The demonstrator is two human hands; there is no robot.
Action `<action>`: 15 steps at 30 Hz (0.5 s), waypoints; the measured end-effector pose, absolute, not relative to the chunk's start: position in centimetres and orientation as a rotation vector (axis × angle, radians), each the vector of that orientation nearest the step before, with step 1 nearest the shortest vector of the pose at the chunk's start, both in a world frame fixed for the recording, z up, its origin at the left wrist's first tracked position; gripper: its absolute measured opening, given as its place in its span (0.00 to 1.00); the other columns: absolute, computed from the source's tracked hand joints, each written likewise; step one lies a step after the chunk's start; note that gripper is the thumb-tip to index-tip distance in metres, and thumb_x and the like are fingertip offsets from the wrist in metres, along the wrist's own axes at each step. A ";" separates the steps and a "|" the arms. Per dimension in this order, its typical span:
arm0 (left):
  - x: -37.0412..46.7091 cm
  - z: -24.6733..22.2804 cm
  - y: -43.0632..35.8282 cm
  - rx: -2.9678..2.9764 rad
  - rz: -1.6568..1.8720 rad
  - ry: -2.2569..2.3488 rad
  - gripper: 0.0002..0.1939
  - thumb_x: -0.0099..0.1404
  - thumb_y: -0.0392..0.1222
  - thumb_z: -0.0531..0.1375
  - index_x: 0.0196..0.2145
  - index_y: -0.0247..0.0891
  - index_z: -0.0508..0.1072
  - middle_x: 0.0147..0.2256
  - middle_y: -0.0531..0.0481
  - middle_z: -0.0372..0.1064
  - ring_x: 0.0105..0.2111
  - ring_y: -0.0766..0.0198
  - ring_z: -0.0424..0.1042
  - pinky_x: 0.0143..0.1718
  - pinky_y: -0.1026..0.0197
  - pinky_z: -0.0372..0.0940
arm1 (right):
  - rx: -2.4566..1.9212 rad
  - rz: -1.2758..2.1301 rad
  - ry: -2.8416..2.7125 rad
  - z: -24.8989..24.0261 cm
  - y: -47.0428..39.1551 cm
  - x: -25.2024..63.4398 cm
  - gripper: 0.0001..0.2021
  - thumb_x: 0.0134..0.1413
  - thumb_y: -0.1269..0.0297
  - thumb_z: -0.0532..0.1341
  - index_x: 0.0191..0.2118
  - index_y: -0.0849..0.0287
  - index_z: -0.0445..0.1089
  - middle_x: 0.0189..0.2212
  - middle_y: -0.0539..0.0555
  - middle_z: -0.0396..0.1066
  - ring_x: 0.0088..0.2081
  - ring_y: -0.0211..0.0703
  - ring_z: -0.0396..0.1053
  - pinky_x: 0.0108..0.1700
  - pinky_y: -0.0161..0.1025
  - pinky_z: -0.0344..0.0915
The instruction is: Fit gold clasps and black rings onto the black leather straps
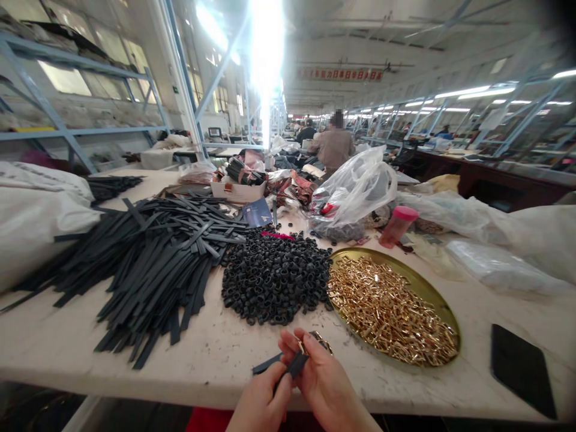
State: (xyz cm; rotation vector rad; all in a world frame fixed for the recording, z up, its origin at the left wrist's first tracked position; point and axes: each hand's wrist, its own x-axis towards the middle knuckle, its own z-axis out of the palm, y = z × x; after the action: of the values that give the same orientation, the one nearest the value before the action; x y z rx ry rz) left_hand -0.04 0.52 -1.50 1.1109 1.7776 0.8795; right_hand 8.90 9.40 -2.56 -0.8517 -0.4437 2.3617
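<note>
At the table's front edge my left hand (264,393) pinches a dark strap (296,365) between thumb and fingers. My right hand (324,379) is curled around the strap's end, with a small gold buckle (301,346) at its fingertips. Whether the strap passes through the buckle is too small to tell. More gold metal pieces (324,343) show just behind the right hand. Beyond both hands lies a heap of small black loops (274,279). A round gold tray (451,303) full of gold buckles (389,309) stands to the right.
Many dark straps (166,258) are spread at left. A black phone-like slab (522,369) lies at right. Behind stand a pink-lidded jar (398,227), a clear plastic bag (355,186) and a filled box (238,192). A person (335,147) sits farther back.
</note>
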 end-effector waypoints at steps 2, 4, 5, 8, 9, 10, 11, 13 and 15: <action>-0.1 -1.2 0.8 1.155 0.954 1.762 0.15 0.63 0.44 0.46 0.38 0.37 0.68 0.33 0.47 0.71 0.33 0.60 0.68 0.35 0.63 0.59 | -0.882 2.317 -0.528 -2.9 8.5 8.5 0.14 0.45 0.54 0.60 0.35 0.58 0.66 0.32 0.55 0.76 0.38 0.46 0.72 0.41 0.44 0.67; -0.2 -0.7 1.1 1.146 1.015 1.764 0.15 0.63 0.44 0.47 0.41 0.38 0.68 0.39 0.45 0.70 0.39 0.59 0.67 0.41 0.62 0.58 | -0.887 2.263 -0.682 -3.4 7.8 8.4 0.16 0.43 0.50 0.60 0.34 0.58 0.67 0.32 0.55 0.75 0.38 0.46 0.71 0.42 0.44 0.66; -0.2 -0.6 1.2 1.126 1.041 1.765 0.14 0.63 0.44 0.47 0.40 0.37 0.68 0.40 0.45 0.70 0.40 0.58 0.67 0.42 0.61 0.58 | -0.892 2.222 -0.789 -3.7 7.5 8.4 0.17 0.43 0.49 0.60 0.34 0.58 0.68 0.33 0.55 0.74 0.38 0.46 0.70 0.43 0.43 0.65; 0.0 -0.6 1.4 1.054 1.103 1.708 0.11 0.61 0.43 0.50 0.38 0.36 0.67 0.35 0.46 0.69 0.36 0.61 0.66 0.39 0.63 0.60 | -0.935 2.076 -1.068 -4.4 7.2 8.6 0.18 0.44 0.49 0.60 0.35 0.58 0.69 0.33 0.54 0.73 0.36 0.44 0.69 0.43 0.40 0.64; 0.0 -0.7 1.4 1.006 1.110 1.671 0.11 0.60 0.43 0.51 0.38 0.36 0.65 0.31 0.48 0.68 0.31 0.63 0.66 0.34 0.64 0.60 | -0.952 2.034 -1.121 -4.5 7.2 8.7 0.18 0.44 0.49 0.60 0.35 0.58 0.69 0.32 0.53 0.72 0.35 0.43 0.68 0.42 0.40 0.63; 0.0 -0.9 1.4 0.947 1.112 1.633 0.11 0.60 0.44 0.50 0.37 0.36 0.64 0.27 0.51 0.66 0.26 0.66 0.64 0.27 0.66 0.59 | -0.961 2.004 -1.166 -4.5 7.3 8.9 0.18 0.44 0.49 0.60 0.35 0.58 0.69 0.32 0.52 0.72 0.35 0.43 0.68 0.41 0.39 0.63; 0.0 -1.0 1.4 0.886 1.104 1.599 0.12 0.60 0.47 0.49 0.36 0.36 0.63 0.23 0.54 0.63 0.20 0.69 0.61 0.21 0.68 0.56 | -0.965 1.985 -1.211 -4.4 7.4 9.0 0.17 0.44 0.49 0.60 0.35 0.58 0.69 0.31 0.52 0.72 0.35 0.42 0.67 0.41 0.39 0.63; -0.2 -1.3 1.4 0.799 1.077 1.545 0.15 0.60 0.52 0.47 0.33 0.36 0.60 0.19 0.58 0.58 0.14 0.74 0.52 0.15 0.69 0.48 | -0.973 1.957 -1.296 -4.1 7.7 9.3 0.16 0.44 0.50 0.60 0.33 0.58 0.69 0.31 0.52 0.71 0.35 0.42 0.66 0.41 0.38 0.62; -0.3 -1.5 1.4 0.777 1.070 1.520 0.17 0.58 0.55 0.48 0.30 0.37 0.58 0.18 0.59 0.58 0.12 0.75 0.50 0.13 0.70 0.45 | -0.984 1.960 -1.342 -3.7 8.1 9.6 0.16 0.44 0.50 0.60 0.32 0.59 0.69 0.29 0.51 0.71 0.35 0.41 0.65 0.40 0.36 0.62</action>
State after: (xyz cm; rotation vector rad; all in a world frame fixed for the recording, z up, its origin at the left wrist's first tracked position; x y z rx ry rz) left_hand -0.31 1.38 -1.49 0.7765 1.5196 1.0695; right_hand 9.59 8.06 -3.73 -0.9839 -1.3421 1.9602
